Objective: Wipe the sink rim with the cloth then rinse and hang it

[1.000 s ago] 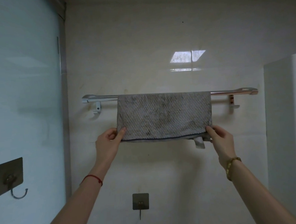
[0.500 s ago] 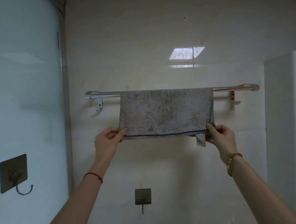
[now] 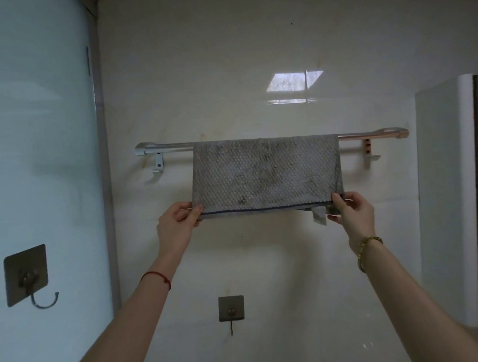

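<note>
A grey, stained waffle-weave cloth (image 3: 265, 173) hangs folded over a metal towel rail (image 3: 167, 149) on the tiled wall. Its lower hem has a dark stitched line, and a small white tag dangles near the right corner. My left hand (image 3: 177, 226) pinches the bottom left corner of the cloth. My right hand (image 3: 351, 212) pinches the bottom right corner. Both arms reach up and forward from below. The sink is out of view.
A stick-on hook (image 3: 231, 308) sits on the wall below the cloth. Another adhesive hook (image 3: 26, 276) is on the pale blue panel at left. A white cabinet side (image 3: 445, 194) stands at right, with a dark striped edge beyond it.
The cloth stays on the rail and both hands keep hold of its bottom corners. The view has shifted slightly, and the hem looks a little straighter.
</note>
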The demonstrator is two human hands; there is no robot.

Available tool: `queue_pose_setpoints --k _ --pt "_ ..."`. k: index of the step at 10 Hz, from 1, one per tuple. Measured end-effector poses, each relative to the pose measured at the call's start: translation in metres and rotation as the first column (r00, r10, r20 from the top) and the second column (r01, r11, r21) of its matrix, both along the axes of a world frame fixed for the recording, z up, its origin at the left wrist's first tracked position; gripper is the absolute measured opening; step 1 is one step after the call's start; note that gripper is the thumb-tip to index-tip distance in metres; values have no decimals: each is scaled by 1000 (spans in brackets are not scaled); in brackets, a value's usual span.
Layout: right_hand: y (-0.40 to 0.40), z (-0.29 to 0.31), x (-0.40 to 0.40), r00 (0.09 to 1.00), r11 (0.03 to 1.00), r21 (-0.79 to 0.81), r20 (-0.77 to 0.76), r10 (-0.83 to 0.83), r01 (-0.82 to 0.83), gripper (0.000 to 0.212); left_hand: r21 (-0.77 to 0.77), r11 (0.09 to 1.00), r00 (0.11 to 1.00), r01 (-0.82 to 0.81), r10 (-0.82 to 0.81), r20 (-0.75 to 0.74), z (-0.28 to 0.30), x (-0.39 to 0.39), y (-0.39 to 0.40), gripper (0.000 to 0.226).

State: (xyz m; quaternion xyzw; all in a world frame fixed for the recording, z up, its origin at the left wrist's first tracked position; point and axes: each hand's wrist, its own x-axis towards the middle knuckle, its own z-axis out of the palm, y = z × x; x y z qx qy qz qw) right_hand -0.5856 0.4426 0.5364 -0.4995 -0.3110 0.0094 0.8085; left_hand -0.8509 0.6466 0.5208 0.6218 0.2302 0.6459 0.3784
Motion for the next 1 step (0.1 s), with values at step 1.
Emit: queue_pose_setpoints --k 1 --pt "-5 -3 2 1000 999 -37 8 10 -9 21 9 1000 1000 2 -2 -9 -2 -4 -6 19"
